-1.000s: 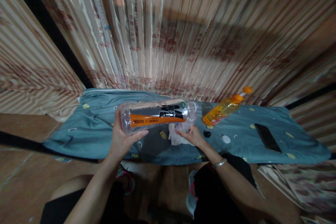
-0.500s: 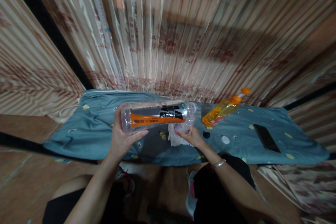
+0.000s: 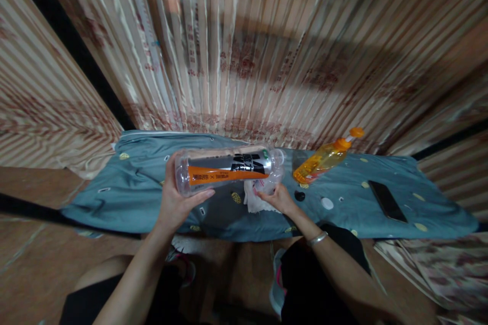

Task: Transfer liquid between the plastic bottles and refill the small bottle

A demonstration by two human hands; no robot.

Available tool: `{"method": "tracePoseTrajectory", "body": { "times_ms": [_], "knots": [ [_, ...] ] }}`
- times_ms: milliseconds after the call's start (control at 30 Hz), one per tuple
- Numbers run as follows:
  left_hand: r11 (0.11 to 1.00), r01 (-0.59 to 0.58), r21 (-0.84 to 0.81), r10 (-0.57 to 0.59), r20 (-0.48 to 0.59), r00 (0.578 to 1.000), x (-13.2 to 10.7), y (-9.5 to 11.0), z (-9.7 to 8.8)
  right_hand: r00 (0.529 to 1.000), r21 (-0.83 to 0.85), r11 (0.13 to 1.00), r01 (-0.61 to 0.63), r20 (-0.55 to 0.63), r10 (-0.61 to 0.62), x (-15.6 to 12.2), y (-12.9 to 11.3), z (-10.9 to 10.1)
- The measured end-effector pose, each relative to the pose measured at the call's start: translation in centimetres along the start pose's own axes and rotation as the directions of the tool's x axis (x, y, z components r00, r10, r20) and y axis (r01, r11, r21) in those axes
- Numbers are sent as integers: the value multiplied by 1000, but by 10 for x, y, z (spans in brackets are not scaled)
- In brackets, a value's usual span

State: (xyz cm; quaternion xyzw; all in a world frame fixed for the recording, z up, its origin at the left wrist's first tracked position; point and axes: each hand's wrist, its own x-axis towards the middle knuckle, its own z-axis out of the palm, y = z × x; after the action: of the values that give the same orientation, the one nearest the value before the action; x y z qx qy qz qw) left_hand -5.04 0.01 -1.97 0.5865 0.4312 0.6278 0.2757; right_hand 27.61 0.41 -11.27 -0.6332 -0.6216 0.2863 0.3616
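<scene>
A clear plastic bottle [image 3: 224, 170] with an orange and black label lies sideways in the air above a teal patterned cloth [image 3: 129, 188]. My left hand [image 3: 175, 203] grips its base end. My right hand [image 3: 276, 197] is closed at the bottle's neck end, pressed on a white crumpled cloth [image 3: 254, 200] lying on the teal cloth. A silver bangle [image 3: 318, 237] circles my right wrist.
An orange liquid bottle [image 3: 324, 157] with an orange pump top leans at the back right. A black cap [image 3: 300, 195] and a white cap [image 3: 327, 203] lie near it. A dark phone [image 3: 387, 200] rests farther right. Striped curtains [image 3: 244, 51] hang behind.
Almost nothing has moved. The bottle and both hands hold nearly the same places, with only a slight shift of the view.
</scene>
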Motion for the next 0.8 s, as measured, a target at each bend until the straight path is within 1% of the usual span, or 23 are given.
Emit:
{"method": "tracePoseTrajectory", "body": {
  "times_ms": [300,433,533,667,800],
  "knots": [
    [1000,-19,24,19,1,1000,1,1,-1,1000,21,1000,-1,11,1,0,-2,1],
    [1000,4,6,-5,17,1000,0,0,-1,1000,14,1000,6,0,-6,0,-2,1],
    [1000,26,-14,-26,3,1000,0,-1,-1,1000,-3,1000,2,7,-2,0,0,0],
    [997,65,-40,-65,-9,998,0,-5,0,1000,-25,1000,4,-12,-4,1,0,0],
    [996,62,-62,-61,18,998,3,-11,-1,1000,-8,1000,11,5,-11,1,0,1]
  ]
}}
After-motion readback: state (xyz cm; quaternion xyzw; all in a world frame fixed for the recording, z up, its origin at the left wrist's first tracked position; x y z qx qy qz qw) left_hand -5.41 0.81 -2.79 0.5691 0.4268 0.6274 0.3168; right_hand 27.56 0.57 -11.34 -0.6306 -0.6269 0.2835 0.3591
